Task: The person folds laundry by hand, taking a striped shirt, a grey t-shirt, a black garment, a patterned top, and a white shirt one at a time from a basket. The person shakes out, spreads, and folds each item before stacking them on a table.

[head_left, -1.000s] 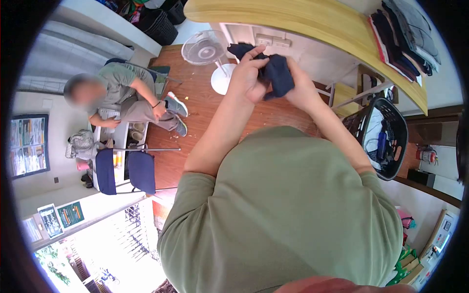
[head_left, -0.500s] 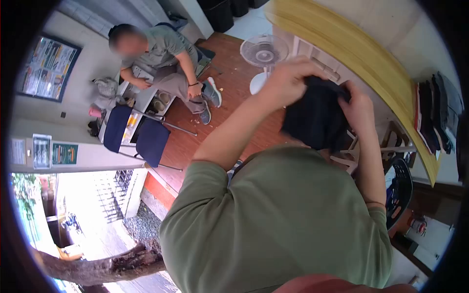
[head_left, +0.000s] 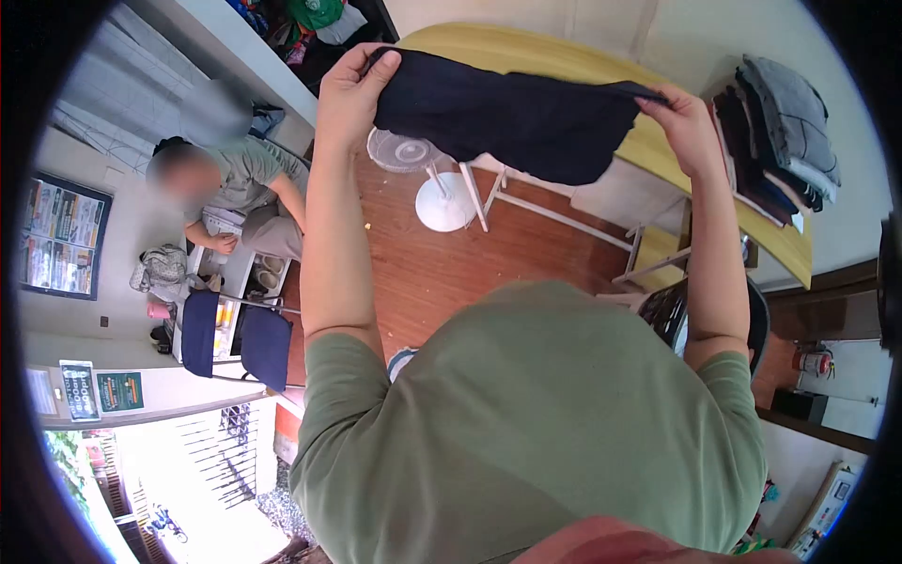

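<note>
A dark, folded cloth garment (head_left: 507,113) is stretched sideways in front of me at about arm's length, its lower edge hanging loose. My left hand (head_left: 355,99) pinches its left end, the thumb lying on top. At the other end, the fingers of my right hand (head_left: 678,122) grip an upper corner, which is drawn out to a narrow point. What kind of garment it is does not show. Behind it runs a long yellow wooden counter (head_left: 785,258). A stack of folded clothes (head_left: 789,122), grey over dark, sits on the counter to the right of my right hand.
A white standing fan (head_left: 446,199) is on the wooden floor beyond the garment. To the left, another person (head_left: 268,169) sits beside a shoe rack, with dark blue folding chairs (head_left: 266,348) nearby. A black basket (head_left: 759,315) stands by my right arm.
The garment was bunched between my hands, which were close together. Now my hands are far apart, the left one moved leftward, and the cloth is spread wide. My view has shifted.
</note>
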The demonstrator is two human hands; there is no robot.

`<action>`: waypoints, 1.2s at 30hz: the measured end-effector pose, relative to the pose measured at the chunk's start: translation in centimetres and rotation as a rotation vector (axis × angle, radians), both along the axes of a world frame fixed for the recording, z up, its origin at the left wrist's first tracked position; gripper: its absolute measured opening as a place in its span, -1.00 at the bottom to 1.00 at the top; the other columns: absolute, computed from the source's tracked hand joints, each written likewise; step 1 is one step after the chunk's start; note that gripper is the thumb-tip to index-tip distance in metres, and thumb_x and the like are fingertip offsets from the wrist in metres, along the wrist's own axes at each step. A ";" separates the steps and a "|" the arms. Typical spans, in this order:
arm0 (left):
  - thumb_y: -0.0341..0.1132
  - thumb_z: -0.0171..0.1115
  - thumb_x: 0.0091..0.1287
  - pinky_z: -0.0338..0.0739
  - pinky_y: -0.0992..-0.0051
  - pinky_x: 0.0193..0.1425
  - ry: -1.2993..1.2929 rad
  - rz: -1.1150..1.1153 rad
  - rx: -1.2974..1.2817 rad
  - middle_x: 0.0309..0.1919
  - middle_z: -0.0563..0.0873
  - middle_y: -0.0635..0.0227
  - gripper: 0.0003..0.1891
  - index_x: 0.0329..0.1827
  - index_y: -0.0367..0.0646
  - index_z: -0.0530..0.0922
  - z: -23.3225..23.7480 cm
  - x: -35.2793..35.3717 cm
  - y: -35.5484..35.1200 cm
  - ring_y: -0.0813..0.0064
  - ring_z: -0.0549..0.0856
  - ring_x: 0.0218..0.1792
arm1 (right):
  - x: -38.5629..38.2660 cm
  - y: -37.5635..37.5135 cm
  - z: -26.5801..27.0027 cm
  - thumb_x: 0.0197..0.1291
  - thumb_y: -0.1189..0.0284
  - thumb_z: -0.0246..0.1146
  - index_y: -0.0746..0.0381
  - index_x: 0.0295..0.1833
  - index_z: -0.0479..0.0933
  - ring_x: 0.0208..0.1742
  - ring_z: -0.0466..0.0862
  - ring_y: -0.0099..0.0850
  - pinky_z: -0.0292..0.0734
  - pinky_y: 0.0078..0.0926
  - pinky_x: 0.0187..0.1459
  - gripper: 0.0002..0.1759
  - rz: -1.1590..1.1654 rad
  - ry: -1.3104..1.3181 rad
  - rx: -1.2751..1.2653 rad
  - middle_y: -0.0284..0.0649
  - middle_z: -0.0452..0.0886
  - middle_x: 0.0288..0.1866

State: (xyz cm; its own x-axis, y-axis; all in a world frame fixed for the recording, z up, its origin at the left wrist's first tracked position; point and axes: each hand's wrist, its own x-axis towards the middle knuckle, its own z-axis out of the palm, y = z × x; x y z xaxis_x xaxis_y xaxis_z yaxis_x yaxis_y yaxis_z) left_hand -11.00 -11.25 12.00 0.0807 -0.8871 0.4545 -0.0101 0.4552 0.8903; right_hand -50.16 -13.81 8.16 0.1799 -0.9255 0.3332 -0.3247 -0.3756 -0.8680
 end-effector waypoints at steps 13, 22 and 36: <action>-0.30 0.21 0.40 0.46 0.67 -0.18 -0.071 0.624 -0.496 -0.34 0.68 0.39 -0.79 -0.16 -0.32 0.61 1.4 -8.7 1.0 0.66 0.59 -0.31 | -1.7 2.6 6.7 0.30 0.45 0.29 0.38 -0.08 0.59 -0.16 0.52 -0.71 0.40 -0.78 -0.09 -0.80 -0.282 -0.380 -0.571 -0.38 0.62 -0.19; -0.09 0.26 0.30 0.53 0.42 -0.25 -0.226 -0.107 0.191 -0.32 0.67 0.27 -0.66 -0.11 -0.22 0.62 3.4 -13.7 -3.0 0.49 0.63 -0.29 | 1.6 1.2 6.2 0.29 0.39 0.28 0.37 -0.30 0.54 -0.38 0.35 -0.71 0.25 -0.78 -0.31 -0.77 -0.343 -0.059 -0.197 -0.51 0.43 -0.46; -0.43 0.19 0.03 0.49 0.42 -0.25 -0.318 -0.481 -0.240 -0.43 0.62 0.29 -0.79 -0.22 -0.14 0.55 4.0 -14.7 -9.1 0.35 0.60 -0.36 | 2.9 -2.8 4.0 0.08 0.55 0.37 0.38 0.22 0.43 0.11 0.51 -0.46 0.34 -0.53 0.22 -0.45 0.073 0.312 -0.241 -0.18 0.55 0.06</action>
State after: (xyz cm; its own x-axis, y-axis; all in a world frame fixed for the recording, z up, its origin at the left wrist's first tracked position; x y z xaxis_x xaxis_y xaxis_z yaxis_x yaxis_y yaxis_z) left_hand -25.74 -20.37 16.00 -0.4748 -0.6605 0.5816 -0.0021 0.6617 0.7498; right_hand -47.27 -16.62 12.17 0.3693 -0.8088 0.4578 -0.5241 -0.5880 -0.6161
